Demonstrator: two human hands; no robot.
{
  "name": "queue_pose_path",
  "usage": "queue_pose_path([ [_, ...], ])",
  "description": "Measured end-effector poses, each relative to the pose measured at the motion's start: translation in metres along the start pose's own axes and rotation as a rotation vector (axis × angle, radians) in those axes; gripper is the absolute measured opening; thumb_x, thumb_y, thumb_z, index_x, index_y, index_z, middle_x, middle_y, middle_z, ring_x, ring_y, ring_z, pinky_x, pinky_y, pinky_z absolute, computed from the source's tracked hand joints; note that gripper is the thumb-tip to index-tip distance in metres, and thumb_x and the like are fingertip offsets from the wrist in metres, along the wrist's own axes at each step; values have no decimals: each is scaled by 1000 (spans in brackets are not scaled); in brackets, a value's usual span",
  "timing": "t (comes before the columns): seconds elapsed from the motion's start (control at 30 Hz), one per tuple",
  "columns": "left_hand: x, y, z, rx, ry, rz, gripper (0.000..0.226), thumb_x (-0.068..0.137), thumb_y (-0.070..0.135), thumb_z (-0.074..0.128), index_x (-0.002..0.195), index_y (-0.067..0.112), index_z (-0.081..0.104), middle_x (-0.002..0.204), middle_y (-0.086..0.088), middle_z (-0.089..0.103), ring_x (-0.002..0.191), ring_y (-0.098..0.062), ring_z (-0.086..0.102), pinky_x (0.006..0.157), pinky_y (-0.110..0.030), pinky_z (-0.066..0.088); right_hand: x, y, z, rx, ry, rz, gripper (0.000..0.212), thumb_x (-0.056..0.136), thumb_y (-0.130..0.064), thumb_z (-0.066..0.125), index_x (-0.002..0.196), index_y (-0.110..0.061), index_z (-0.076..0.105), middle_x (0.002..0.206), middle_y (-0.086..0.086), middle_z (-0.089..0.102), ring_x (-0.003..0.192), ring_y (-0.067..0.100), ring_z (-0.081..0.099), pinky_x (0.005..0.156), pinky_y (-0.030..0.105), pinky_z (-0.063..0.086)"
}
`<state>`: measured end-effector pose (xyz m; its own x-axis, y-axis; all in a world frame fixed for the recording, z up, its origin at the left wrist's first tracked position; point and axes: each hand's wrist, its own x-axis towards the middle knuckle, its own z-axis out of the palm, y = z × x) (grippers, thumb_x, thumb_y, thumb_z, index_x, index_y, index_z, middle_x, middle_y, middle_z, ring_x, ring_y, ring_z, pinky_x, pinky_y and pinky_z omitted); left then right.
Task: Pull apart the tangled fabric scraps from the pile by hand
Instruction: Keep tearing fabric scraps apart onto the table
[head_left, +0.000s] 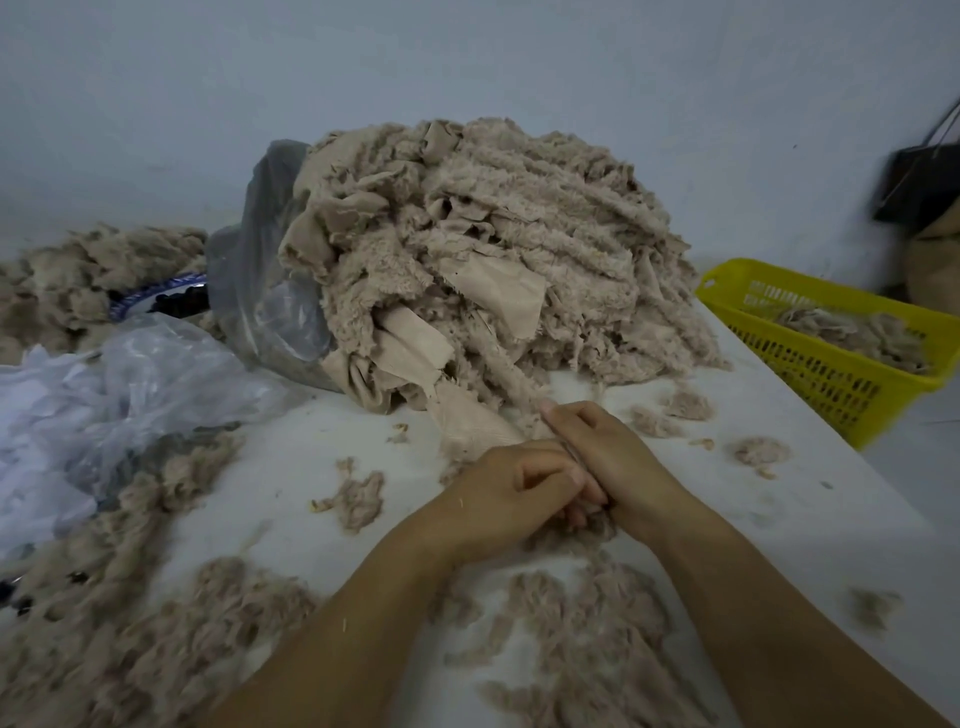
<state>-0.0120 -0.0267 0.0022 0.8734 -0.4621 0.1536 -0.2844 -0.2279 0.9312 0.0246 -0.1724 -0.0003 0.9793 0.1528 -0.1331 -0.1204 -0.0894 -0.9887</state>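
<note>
A big pile of tangled beige fleece scraps (488, 249) spills out of a grey plastic bag at the back of the white table (810, 499). One scrap strip (478, 423) trails from the pile's foot toward me. My left hand (506, 491) and my right hand (610, 457) meet just in front of the pile, pressed side by side. Both have their fingers curled round the near end of that strip, which is mostly hidden between them. Fluff shows under the hands.
A yellow slotted basket (815, 364) with some scraps stands at the right table edge. Crumpled clear plastic (104, 395) and the grey bag (260, 270) lie left. Loose fluff (587, 623) covers the near and left table. A dark bag (919, 187) hangs at the right wall.
</note>
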Motion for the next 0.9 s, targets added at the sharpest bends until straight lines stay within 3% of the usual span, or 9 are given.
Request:
queue_pose_path([
  [0.13, 0, -3, 2, -90, 57, -33, 33, 101, 24, 52, 77, 21, 73, 78, 1, 72, 67, -11, 66, 67, -19, 51, -1, 1, 2, 60, -56, -36, 37, 101, -28, 51, 69, -13, 46, 46, 4, 47, 37, 17, 45, 40, 26, 36],
  [0.23, 6, -10, -2, -64, 407, -80, 30, 100, 44, 48, 81, 31, 68, 62, 7, 66, 55, -6, 60, 55, -16, 47, 3, 3, 0, 184, -32, -38, 35, 103, -26, 46, 71, -13, 51, 50, 0, 42, 37, 9, 34, 37, 21, 29],
  [0.3, 9, -19, -16, 20, 552, -77, 15, 101, 45, 46, 103, 44, 61, 86, 19, 65, 71, 0, 59, 64, -17, 46, 3, 3, 0, 268, -46, -19, 32, 103, -28, 47, 78, -10, 54, 53, 1, 46, 39, 9, 37, 38, 20, 31],
  [0.37, 9, -27, -28, 154, 480, -148, 16, 103, 41, 45, 115, 50, 51, 105, 28, 58, 88, 12, 55, 75, -11, 42, 3, 3, 2, 386, -51, 3, 28, 103, -26, 49, 92, -4, 63, 75, 8, 71, 61, 18, 67, 51, 24, 51],
  [0.43, 9, -31, -30, 313, 403, -218, 10, 102, 42, 47, 100, 43, 57, 96, 26, 58, 82, 21, 52, 70, -2, 38, 5, 6, 0, 520, -62, 7, 29, 102, -24, 49, 114, -2, 63, 106, 14, 74, 97, 25, 72, 73, 34, 60],
  [0.53, 10, -36, -31, 374, 565, -192, 30, 99, 42, 54, 83, 19, 62, 81, 5, 61, 71, -4, 58, 65, -16, 49, 7, 5, -7, 666, -24, 37, 30, 99, -22, 52, 118, -1, 61, 115, 12, 70, 94, 25, 70, 68, 31, 59],
  [0.63, 8, -33, -36, 268, 783, -136, 33, 101, 42, 51, 75, 21, 53, 71, 1, 56, 64, -14, 58, 58, -43, 52, 9, 8, -9, 740, -8, 76, 18, 97, -20, 54, 108, -8, 60, 102, 9, 62, 71, 14, 53, 50, 24, 44],
  [0.8, 5, -30, -32, 72, 838, -89, 34, 101, 41, 50, 77, 18, 54, 64, 2, 55, 58, -13, 52, 54, -31, 44, 11, 4, -9, 757, 131, 81, 26, 97, -17, 51, 71, -14, 49, 50, -3, 38, 41, 7, 34, 39, 21, 34],
  [0.9, 7, -24, -23, -172, 716, -95, 33, 100, 34, 56, 70, 21, 58, 49, 10, 47, 43, -5, 41, 43, -18, 35, 11, 1, -15, 661, 217, 103, 23, 97, -23, 53, 83, -8, 63, 65, 14, 58, 59, 21, 56, 62, 30, 51],
])
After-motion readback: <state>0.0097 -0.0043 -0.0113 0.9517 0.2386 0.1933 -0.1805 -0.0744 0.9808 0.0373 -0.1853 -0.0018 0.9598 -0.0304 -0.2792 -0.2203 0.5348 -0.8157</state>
